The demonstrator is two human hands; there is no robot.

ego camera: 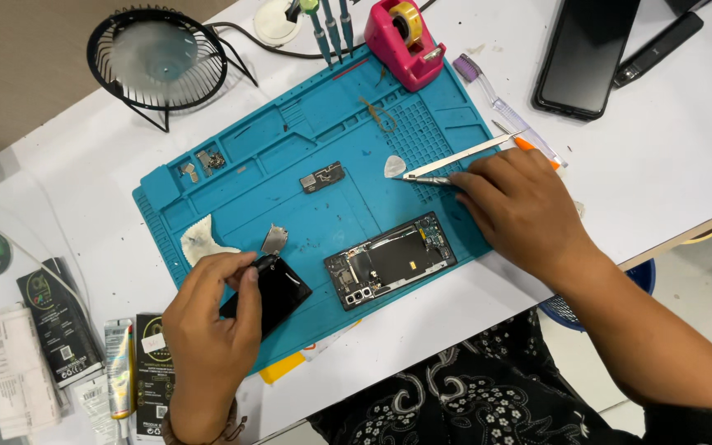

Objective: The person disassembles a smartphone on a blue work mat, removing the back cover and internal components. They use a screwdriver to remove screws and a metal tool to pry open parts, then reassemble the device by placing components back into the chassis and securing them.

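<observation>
Evidently the black back panel [269,290], at the blue mat's [232,169] near-left edge, is thin, light and likely brittle; best held by its edges. Left hand [212,325] pinches its top corner; right hand [517,202], curled, grips tweezers [455,156] at the mat's right edge

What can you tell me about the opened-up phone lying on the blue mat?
The opened phone is a dark, flat rectangle lying face down on the blue mat, tilted with its far end to the right. Its back cover is off, showing a black middle panel, small metal parts and camera lenses at the near-left corner. No hand touches it; it lies between both hands.
</observation>
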